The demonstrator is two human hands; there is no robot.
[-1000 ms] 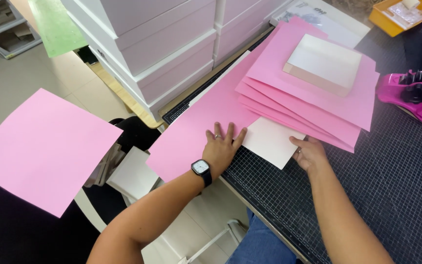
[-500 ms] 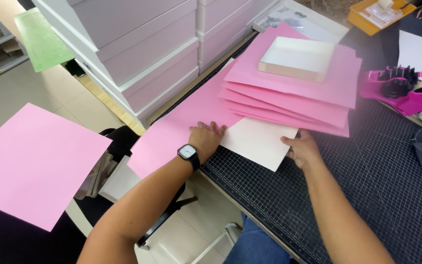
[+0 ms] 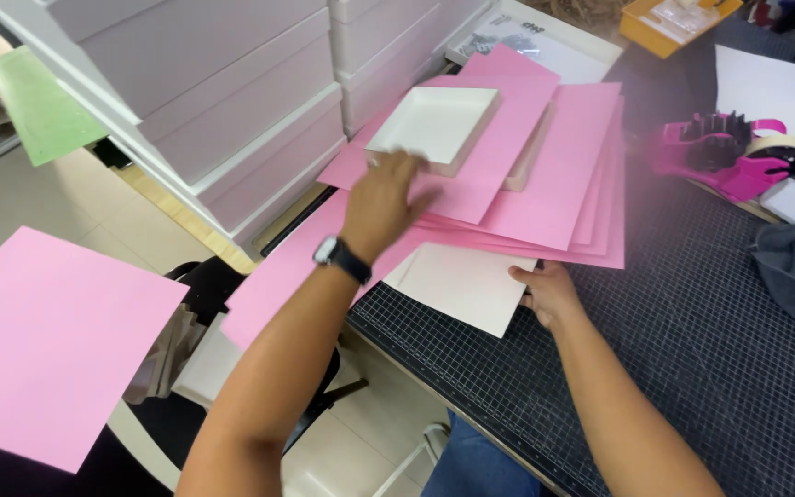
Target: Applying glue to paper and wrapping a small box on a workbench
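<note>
From the head camera, the left hand (image 3: 381, 204) has moved up off the flat pink sheet (image 3: 273, 276) and now reaches, fingers loose and holding nothing, to the white box tray (image 3: 434, 124) on the fanned pink stack (image 3: 563, 184). So the tray is the thing now in hand. The right hand (image 3: 549, 293) stays pressed on the white card (image 3: 457, 285), not gripping. Pale stacked boxes (image 3: 223, 101) stand at the back left; a pink tape holder (image 3: 724, 156) sits right.

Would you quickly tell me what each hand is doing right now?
Left hand: open, fingers spread, reaching toward the shallow white box on the pink sheets; contact unclear.
Right hand: resting at the edge of the white card, grip unclear.
</note>
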